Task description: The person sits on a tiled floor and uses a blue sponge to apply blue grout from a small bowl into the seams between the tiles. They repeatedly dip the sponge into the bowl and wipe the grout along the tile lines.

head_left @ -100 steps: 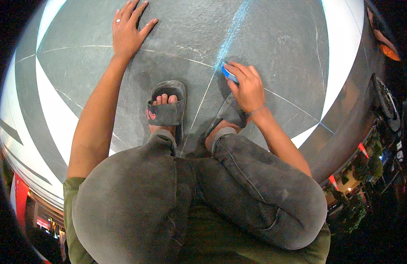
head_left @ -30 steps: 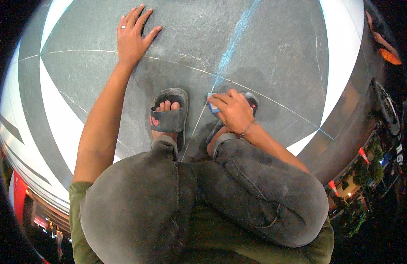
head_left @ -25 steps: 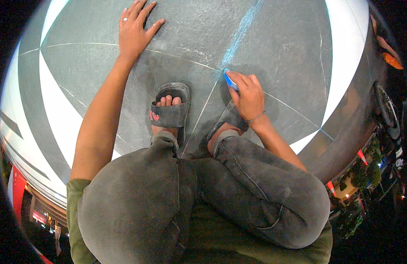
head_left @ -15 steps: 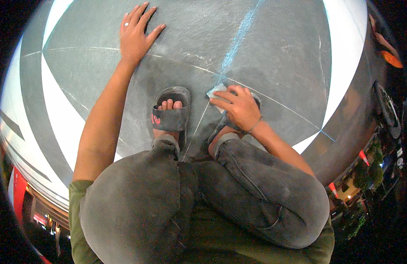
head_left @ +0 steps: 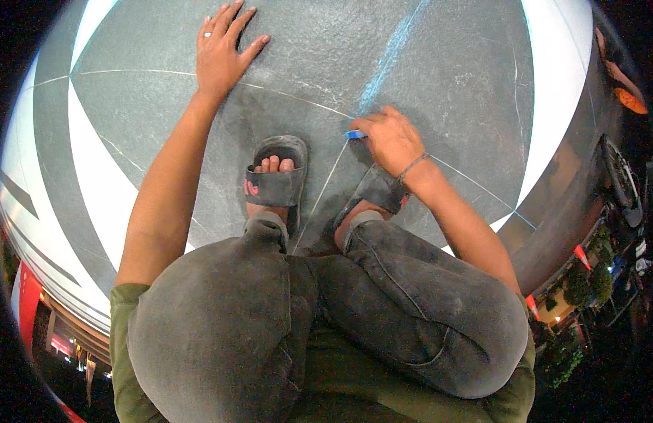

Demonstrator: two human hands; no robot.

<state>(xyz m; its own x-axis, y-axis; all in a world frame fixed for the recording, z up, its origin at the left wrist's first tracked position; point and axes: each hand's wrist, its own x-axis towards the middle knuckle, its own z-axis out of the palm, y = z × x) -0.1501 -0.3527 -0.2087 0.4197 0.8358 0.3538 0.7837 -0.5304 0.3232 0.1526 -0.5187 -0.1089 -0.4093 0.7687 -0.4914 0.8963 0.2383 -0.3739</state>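
My left hand (head_left: 224, 56) lies on the dark grey floor (head_left: 305, 56), fingers spread and nothing in them. A ring is on one finger. My right hand (head_left: 391, 139) is closed around a small blue-edged pad (head_left: 355, 135); most of it is hidden by the fingers, and its exact kind cannot be made out. The pad is at the floor where a thin pale line meets a broad blue chalky streak (head_left: 390, 60). The streak runs up and to the right from there.
My left sandal (head_left: 278, 185) and right sandal (head_left: 374, 192) stand below the hands, with my bent knees nearer. White painted shapes (head_left: 560, 84) flank the grey floor. A bicycle wheel (head_left: 623, 173), orange cones (head_left: 582, 256) and plants are at the right rim.
My right hand has shifted slightly up and turned, so the pad shows its blue edge rather than its pale face. More of the right sandal shows. My left hand stays spread on the floor.
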